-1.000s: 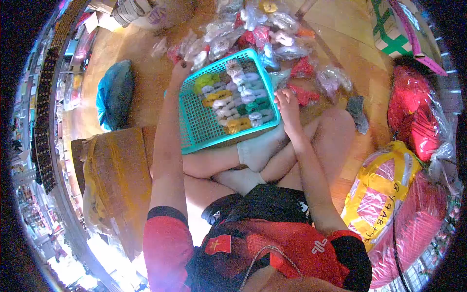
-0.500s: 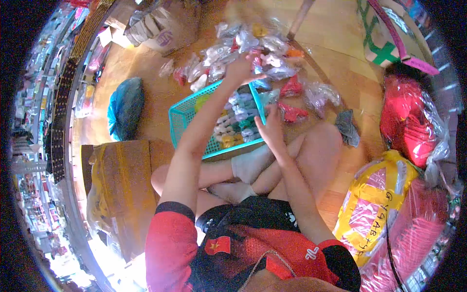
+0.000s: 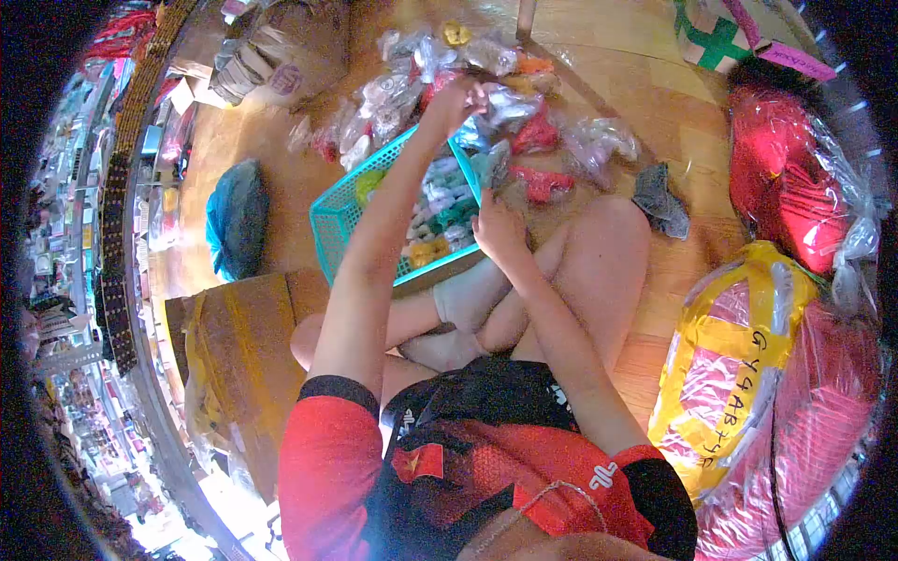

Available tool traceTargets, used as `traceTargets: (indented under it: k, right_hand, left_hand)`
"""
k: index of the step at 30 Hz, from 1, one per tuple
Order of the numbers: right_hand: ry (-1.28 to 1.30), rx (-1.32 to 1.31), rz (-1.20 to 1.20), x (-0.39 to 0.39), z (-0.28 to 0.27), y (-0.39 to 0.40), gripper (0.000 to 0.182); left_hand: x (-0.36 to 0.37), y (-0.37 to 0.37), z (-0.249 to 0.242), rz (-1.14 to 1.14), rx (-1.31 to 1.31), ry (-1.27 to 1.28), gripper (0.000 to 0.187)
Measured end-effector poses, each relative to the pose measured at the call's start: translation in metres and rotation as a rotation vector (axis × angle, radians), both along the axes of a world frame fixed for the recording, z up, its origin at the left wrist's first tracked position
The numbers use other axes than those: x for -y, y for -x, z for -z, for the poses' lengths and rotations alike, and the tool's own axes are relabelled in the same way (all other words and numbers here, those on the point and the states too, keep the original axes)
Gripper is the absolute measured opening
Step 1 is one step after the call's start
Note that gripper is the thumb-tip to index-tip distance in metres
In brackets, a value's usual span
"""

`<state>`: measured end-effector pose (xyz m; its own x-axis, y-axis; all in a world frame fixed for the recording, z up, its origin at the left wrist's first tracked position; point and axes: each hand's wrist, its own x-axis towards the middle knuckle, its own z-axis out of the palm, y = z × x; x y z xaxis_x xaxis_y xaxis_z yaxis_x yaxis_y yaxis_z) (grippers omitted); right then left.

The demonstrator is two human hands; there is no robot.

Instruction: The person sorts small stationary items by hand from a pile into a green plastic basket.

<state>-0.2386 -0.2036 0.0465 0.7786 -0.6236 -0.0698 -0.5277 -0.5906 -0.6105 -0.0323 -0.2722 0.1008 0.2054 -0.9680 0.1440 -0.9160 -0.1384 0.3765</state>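
Note:
A teal plastic basket (image 3: 332,229) stands on the floor before my crossed legs, with rows of small bundles (image 3: 444,201) in white, grey, green and yellow inside. My left hand (image 3: 456,105) is over the pile of clear-wrapped packets (image 3: 402,98) beyond the basket's far edge; its fingers are bent, and whatever they touch is too small to tell. At the basket's right side is my right hand (image 3: 500,227), held near the rim, with its index finger pointing up beside a grey-green packet (image 3: 490,165). Red packets (image 3: 543,185) lie just right of it.
A blue bag (image 3: 238,220) and a taped cardboard box (image 3: 238,346) are at the left. On the right are a grey cloth (image 3: 662,201), a red bundle in plastic (image 3: 795,187) and a yellow-taped package (image 3: 725,374). An open carton (image 3: 323,47) stands at the back left.
The view has shifted slightly. My left hand has moved out from above the basket's corner to the packets. A grey-green packet now shows more clearly by my right hand, which sits lower along the rim.

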Motion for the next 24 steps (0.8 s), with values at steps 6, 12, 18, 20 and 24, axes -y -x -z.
traceTargets:
  k: [6,12,18,20,24]
  right_hand:
    - [-0.14,-0.002,-0.05,0.004,-0.007,0.003,0.045]
    - [0.005,0.45,0.178,0.012,-0.017,-0.005,0.039]
    - [-1.112,0.608,-0.221,0.001,-0.031,0.001,0.039]
    - [-1.12,0.546,-0.267,-0.006,-0.033,0.006,0.035]
    - [-1.052,0.522,-0.365,-0.015,-0.033,0.007,0.028]
  left_hand:
    - [-0.056,0.015,-0.043,-0.234,-0.413,0.432,0.02]
    - [-0.135,0.038,-0.069,-0.309,-0.594,0.629,0.019]
    - [-0.22,0.109,-0.054,-0.28,-0.843,0.474,0.018]
    - [-0.242,0.115,-0.035,-0.258,-0.825,0.406,0.022]
    - [-0.255,0.127,-0.055,-0.453,-0.328,0.401,0.055]
